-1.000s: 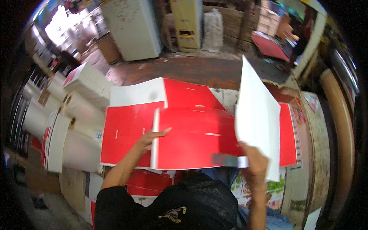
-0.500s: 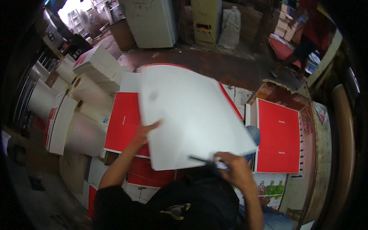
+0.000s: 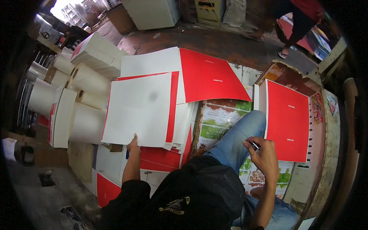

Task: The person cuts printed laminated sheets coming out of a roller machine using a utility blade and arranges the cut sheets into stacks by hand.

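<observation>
My left hand (image 3: pixel 133 144) grips the near edge of a white sheet (image 3: pixel 138 107), thumb on top and fingers hidden beneath. The sheet lies over a red sheet (image 3: pixel 172 111), whose red shows along the right and far edges. My right hand (image 3: pixel 265 157) is closed round a slim tool with a dark handle (image 3: pixel 253 145). A thin, blade-like end of the tool points up and left, above my knee; its exact kind is unclear. Beyond the pile lies a large sheet, white on the left, with a red panel (image 3: pixel 212 76) on the right.
Red-topped boards (image 3: pixel 287 119) are stacked in an open box at the right. Clear film rolls (image 3: pixel 87 122) and white stacks (image 3: pixel 96 57) stand at the left. My bent knee (image 3: pixel 249 126) is beside the pile. A person (image 3: pixel 295 23) walks at the far right.
The white sheet has come down leftward onto the pile, uncovering the red panel behind. My right hand has moved right with the tool, away from the sheet's edge.
</observation>
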The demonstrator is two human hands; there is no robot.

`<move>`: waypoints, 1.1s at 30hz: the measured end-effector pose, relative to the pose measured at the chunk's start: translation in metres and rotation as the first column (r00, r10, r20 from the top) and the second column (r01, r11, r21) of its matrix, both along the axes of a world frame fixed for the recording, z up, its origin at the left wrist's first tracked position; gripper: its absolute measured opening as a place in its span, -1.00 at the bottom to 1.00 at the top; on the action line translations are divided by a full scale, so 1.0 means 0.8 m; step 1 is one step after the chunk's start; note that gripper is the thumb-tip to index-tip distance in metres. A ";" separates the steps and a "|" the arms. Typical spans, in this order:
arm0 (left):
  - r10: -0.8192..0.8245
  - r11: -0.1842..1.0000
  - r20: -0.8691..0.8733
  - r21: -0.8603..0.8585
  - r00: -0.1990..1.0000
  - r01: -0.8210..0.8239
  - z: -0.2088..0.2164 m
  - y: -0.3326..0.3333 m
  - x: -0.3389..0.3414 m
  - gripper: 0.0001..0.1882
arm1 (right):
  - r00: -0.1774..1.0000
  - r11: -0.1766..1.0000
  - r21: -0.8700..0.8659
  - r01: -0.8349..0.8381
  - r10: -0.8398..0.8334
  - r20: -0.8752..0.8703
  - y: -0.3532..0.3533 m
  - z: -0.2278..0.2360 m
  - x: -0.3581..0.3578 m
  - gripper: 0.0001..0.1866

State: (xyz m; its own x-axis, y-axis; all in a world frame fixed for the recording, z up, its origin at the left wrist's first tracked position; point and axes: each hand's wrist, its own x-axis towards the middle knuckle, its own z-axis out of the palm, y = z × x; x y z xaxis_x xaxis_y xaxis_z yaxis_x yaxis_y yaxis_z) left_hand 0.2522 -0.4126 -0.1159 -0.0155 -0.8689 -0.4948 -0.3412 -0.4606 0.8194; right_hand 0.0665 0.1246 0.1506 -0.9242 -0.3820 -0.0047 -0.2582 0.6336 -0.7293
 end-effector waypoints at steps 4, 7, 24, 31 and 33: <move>-0.011 0.792 0.723 -0.415 0.691 0.447 0.077 0.068 -0.072 0.08 | 0.987 0.993 0.033 0.117 -0.120 0.104 0.009 -0.003 -0.007 -0.78; -0.434 0.114 0.554 -0.749 0.711 0.653 0.065 0.111 -0.149 -0.04 | 0.974 0.983 -0.078 0.168 -0.153 0.166 0.005 -0.018 -0.010 -0.76; -0.574 -0.151 0.722 -0.559 0.388 0.816 0.187 0.165 -0.390 -0.38 | 0.754 0.710 -0.379 0.594 -0.326 0.571 -0.072 -0.062 -0.031 -0.62; -0.665 -0.211 0.551 -0.786 0.504 0.581 0.346 0.247 -0.288 -0.34 | 0.725 0.497 -0.677 0.543 0.130 0.677 -0.134 -0.023 0.013 -0.36; -0.701 -0.200 0.496 -0.826 0.512 0.527 0.369 0.289 -0.277 -0.32 | 0.785 0.449 -0.727 0.519 0.085 0.613 -0.135 -0.006 0.027 -0.34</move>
